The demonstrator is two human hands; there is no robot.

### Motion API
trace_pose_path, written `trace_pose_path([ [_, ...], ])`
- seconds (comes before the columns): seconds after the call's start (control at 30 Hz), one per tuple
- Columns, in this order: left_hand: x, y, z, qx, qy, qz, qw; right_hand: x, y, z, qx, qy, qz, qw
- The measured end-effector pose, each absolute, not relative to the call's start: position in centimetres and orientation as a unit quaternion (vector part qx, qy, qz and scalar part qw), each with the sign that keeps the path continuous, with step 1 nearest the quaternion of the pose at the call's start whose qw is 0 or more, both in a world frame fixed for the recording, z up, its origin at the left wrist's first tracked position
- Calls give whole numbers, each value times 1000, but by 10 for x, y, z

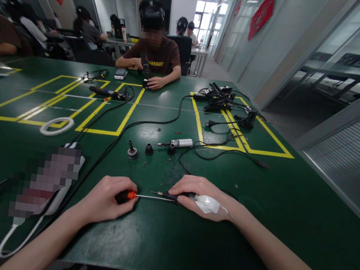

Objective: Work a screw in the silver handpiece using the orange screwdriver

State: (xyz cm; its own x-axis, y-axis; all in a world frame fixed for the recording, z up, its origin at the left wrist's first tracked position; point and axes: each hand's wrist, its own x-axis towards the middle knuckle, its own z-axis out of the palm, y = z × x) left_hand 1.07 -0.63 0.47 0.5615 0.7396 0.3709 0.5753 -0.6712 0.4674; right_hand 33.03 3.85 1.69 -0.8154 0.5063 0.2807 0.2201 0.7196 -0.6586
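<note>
My left hand (pixel 111 199) is closed around the handle of a screwdriver (pixel 154 197), orange and black, its thin shaft pointing right. The shaft's far end meets a slim black handle (pixel 171 196) with a metal tip pointing left. My right hand (pixel 200 196) grips that handle, its rear part hidden by the fingers. A white patch (pixel 207 204) sits on this hand near the wrist. Just beyond my hands lie a silver cylinder (pixel 182 143) with a thin metal rod, two small black cone-shaped pieces (pixel 149 149) and a metal piece with a round base (pixel 132 150). Tiny screws (pixel 144 165) lie nearby.
A blurred-out phone-like object (pixel 48 179) lies at left beside a white cable. Black cords cross the green table (pixel 183 251). A white tape roll (pixel 56 126) lies at mid-left, a heap of black tools (pixel 218 98) at far right. Opposite, a person (pixel 154 51) works with a tool.
</note>
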Motion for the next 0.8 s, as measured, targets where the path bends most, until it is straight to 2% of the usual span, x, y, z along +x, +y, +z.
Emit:
trace_pose_path([
  [0.5,9,-5,3,880,362,283,121,331,40,15,-202,-900,315,221],
  [0.8,11,-6,4,877,367,276,141,331,39,17,-204,-900,313,225],
])
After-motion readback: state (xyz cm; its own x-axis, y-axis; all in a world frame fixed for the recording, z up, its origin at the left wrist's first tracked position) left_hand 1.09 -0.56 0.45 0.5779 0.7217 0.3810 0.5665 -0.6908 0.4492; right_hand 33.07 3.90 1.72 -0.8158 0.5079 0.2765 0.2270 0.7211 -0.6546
